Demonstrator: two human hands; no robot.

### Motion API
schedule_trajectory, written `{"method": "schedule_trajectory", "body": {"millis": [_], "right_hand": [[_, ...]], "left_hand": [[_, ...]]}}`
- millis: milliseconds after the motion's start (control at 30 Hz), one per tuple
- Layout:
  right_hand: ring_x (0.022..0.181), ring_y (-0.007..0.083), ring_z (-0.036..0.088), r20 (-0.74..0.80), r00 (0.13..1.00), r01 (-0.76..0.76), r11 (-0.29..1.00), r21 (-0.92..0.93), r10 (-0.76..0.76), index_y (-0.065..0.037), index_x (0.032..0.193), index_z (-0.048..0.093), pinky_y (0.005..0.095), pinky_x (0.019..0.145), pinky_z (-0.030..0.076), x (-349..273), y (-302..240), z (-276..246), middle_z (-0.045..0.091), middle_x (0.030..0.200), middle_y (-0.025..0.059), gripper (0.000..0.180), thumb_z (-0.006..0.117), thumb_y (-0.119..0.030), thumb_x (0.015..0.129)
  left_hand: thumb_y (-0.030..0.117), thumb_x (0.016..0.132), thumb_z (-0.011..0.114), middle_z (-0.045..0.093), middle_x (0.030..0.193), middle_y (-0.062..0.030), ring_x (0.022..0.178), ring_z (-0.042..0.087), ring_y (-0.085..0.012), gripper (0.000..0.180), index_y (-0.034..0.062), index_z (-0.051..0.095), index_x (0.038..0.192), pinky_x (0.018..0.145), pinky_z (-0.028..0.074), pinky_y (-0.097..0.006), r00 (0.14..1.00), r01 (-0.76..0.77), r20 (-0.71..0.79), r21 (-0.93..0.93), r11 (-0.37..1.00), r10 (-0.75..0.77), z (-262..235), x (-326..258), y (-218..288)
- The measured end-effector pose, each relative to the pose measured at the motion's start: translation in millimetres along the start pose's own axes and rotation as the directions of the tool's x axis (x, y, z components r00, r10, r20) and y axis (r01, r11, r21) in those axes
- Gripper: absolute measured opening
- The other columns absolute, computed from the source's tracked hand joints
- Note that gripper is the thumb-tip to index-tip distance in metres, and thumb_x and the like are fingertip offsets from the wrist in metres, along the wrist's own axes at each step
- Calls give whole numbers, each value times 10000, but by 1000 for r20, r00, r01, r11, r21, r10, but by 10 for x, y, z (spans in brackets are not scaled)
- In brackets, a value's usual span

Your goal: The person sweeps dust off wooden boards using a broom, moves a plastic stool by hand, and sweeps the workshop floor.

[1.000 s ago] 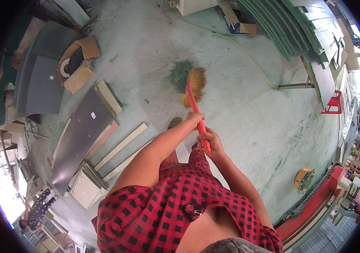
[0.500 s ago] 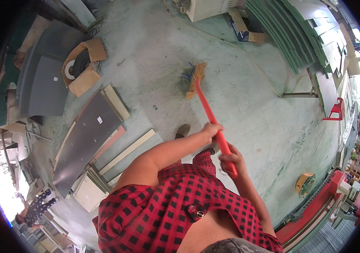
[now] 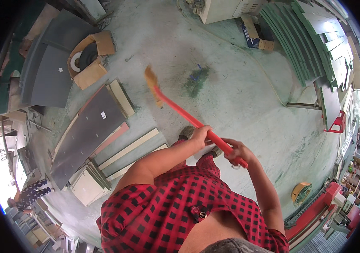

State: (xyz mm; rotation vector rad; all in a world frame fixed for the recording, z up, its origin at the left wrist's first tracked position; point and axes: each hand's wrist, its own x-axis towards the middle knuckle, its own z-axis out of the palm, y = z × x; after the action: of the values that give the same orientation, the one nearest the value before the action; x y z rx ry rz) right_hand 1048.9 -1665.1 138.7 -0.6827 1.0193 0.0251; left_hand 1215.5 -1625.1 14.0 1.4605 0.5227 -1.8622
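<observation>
A broom (image 3: 183, 113) with a red handle slants across the middle, its tan bristles at the far left end, blurred by motion. My left hand (image 3: 201, 135) is wrapped round the handle partway down. Nearer its top end, my right hand (image 3: 237, 152) grips it too, fingers curled around. To the right of the bristles, a pile of dark green sweepings (image 3: 195, 82) lies on the floor with a scrap of blue strip (image 3: 196, 75) on it. Whether the bristles touch the floor I cannot tell.
At left lie a dark panel (image 3: 89, 130), pale strips (image 3: 129, 149) and an open carton (image 3: 93, 76) holding round parts. Stacked green panels (image 3: 289, 48) stand far right, near a red stool (image 3: 337, 123). A hose (image 3: 256, 63) crosses the floor. Another person (image 3: 30, 196) is at far lower left.
The broom head has swung left, away from the sweepings, which now show uncovered. My left hand has moved left and slightly nearer; my right hand has shifted a little right.
</observation>
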Motion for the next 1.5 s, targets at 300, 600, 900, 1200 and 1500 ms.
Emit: {"method": "schedule_trajectory", "body": {"millis": [300,600,900,1200,1500], "right_hand": [[406,122,449,-71,984,-144,959,243,165,33,1147,475,230,346,325,606,-84,-108,512,636,89,526,531,-20,627],[383,115,432,-300,953,-31,996,80,53,54,1147,462,238,329,307,171,-157,-160,510,596,85,537,530,-7,618],[464,117,474,-179,984,3,1000,-3,-3,17,1214,425,230,435,368,-28,-190,199,532,640,73,683,560,-21,545],[426,134,468,109,994,-21,1000,4,20,0,1204,438,258,376,372,1351,-109,837,509,664,65,564,557,-52,655],[434,122,467,-36,998,-39,984,175,46,-2,1064,511,232,320,350,1632,-18,435,518,680,85,356,542,-58,714]], "left_hand": [[153,641,624,522,658,-32,544,531,-169,173,102,500,750,462,449,-348,992,105,-81,61,993,-100,-18,1102,72],[173,658,619,509,654,-40,562,516,-181,162,105,500,743,459,429,-339,997,53,46,153,987,-61,548,835,-47],[111,643,624,518,603,-77,476,542,-192,181,-2,494,700,357,438,-331,942,-333,-37,28,943,334,217,31,33],[88,607,638,509,681,-100,526,513,-192,324,-30,431,825,403,411,-337,747,-545,-400,92,834,532,-1022,641,729],[25,593,639,500,648,-117,520,529,-217,296,-31,430,794,375,407,-363,933,-317,-157,66,946,324,-522,936,617]]}}
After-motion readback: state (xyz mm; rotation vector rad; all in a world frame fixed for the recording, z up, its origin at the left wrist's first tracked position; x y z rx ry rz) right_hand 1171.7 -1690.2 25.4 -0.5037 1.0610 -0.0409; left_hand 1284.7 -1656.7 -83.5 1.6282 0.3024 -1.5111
